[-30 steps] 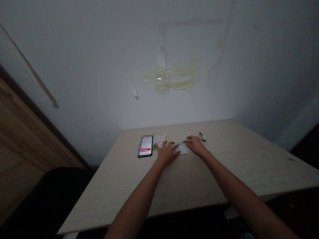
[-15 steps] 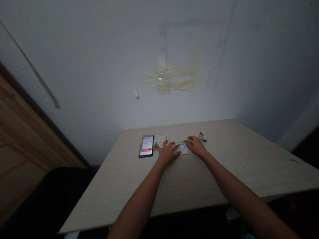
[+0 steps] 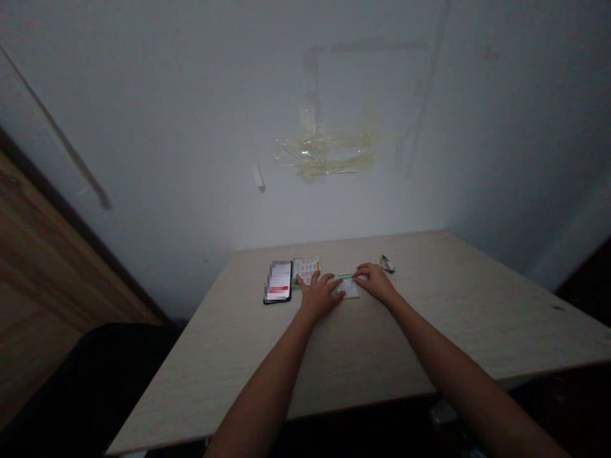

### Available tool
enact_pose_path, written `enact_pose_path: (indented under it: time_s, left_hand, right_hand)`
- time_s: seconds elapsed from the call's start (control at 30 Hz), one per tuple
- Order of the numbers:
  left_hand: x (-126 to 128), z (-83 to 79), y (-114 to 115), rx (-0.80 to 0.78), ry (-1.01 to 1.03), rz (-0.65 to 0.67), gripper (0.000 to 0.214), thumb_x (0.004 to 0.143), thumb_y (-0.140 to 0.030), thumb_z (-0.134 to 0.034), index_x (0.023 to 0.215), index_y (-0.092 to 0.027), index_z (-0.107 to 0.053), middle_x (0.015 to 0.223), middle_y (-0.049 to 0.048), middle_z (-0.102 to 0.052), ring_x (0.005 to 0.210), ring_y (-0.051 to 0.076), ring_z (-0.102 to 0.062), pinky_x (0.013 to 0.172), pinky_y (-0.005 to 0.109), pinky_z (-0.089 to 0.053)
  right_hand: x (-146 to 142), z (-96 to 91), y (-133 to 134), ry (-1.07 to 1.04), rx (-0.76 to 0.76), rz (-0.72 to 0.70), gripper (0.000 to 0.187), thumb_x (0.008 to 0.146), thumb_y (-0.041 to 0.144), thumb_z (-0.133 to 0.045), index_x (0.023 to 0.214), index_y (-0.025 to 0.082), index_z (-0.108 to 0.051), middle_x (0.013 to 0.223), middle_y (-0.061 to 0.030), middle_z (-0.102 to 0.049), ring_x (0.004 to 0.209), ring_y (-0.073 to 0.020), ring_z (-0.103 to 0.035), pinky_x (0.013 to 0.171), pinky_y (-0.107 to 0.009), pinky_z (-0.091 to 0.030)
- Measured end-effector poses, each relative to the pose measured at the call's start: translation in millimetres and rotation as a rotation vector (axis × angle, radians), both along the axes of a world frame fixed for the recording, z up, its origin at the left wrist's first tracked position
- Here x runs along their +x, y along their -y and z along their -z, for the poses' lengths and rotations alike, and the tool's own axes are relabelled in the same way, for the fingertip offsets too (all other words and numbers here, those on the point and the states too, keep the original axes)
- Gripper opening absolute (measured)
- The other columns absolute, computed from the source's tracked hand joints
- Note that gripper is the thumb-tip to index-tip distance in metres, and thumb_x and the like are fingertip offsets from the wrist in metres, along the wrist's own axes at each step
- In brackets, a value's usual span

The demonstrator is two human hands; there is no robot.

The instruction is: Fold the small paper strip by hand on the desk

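My left hand (image 3: 318, 296) lies flat with fingers spread, across the near edge of a printed leaflet (image 3: 306, 266) and the left part of a small green-and-white sheet (image 3: 349, 287). At that sheet's upper right corner, the fingertips of my right hand (image 3: 375, 280) are pinched together on its edge. Whether a smaller piece is between them is too dim to tell. A phone (image 3: 279, 282) with a lit, partly blurred screen lies left of the leaflet. Just beyond my right hand is a small crumpled wrapper (image 3: 387, 264).
All of this rests on a pale wooden table (image 3: 229, 356) pushed against a grey wall (image 3: 191, 127). Peeling clear tape (image 3: 329, 152) sticks to the wall. Dark fabric (image 3: 105, 375) and wooden boards (image 3: 42, 273) are at the left.
The fingers of my right hand have drawn closer together at the sheet's corner. My left hand stays spread in place; the whole view has shifted very slightly.
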State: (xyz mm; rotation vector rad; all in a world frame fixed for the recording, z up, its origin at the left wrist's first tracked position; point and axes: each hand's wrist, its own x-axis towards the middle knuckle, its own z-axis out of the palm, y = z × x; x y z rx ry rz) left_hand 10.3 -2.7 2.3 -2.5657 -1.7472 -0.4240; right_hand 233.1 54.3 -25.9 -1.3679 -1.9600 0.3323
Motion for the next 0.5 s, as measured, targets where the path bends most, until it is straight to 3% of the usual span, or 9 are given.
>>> enact_pose_path:
  time_s: [0.5]
  left_hand:
    - [-1.4, 2.0, -0.2, 0.002, 0.011, -0.002, 0.044, 0.091, -0.061, -0.041, 0.133, -0.051, -0.05, 0.144, -0.0047, -0.05, 0.14, 0.036, -0.026, 0.103, 0.082, 0.004]
  right_hand:
    - [9.5, -6.3, 4.0, 0.067, -0.069, -0.115, 0.028, 0.074, 0.03, -0.073, 0.1, 0.023, -0.075, 0.122, -0.011, -0.061, 0.116, -0.0267, -0.056, 0.106, -0.042, -0.038]
